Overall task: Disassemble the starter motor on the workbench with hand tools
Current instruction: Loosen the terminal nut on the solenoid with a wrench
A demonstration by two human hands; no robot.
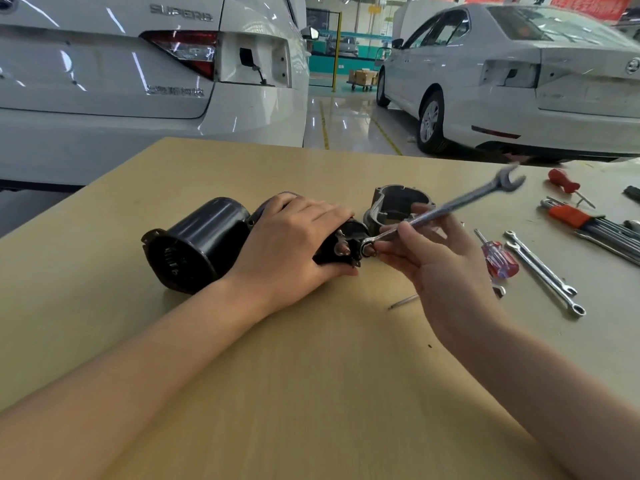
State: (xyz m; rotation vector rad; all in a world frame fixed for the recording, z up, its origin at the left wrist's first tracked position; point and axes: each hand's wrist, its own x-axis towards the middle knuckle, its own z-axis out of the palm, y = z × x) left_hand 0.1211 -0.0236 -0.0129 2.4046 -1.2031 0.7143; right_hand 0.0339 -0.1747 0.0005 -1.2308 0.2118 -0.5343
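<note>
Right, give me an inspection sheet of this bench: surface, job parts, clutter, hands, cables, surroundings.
Surface: tan wooden workbench, lying flat.
Job's things: black motor body lies on its side; black solenoid with copper studs beside it; grey end housing stands behind.
Clutter: red-handled screwdriver, two spare wrenches, hex key set in an orange holder, second red screwdriver, all to the right.
Hands: left hand grips the solenoid; right hand holds a combination wrench, its ring end on a stud.
Cables: nothing seen on the bench.
Surroundings: two white cars behind, glossy workshop floor.
</note>
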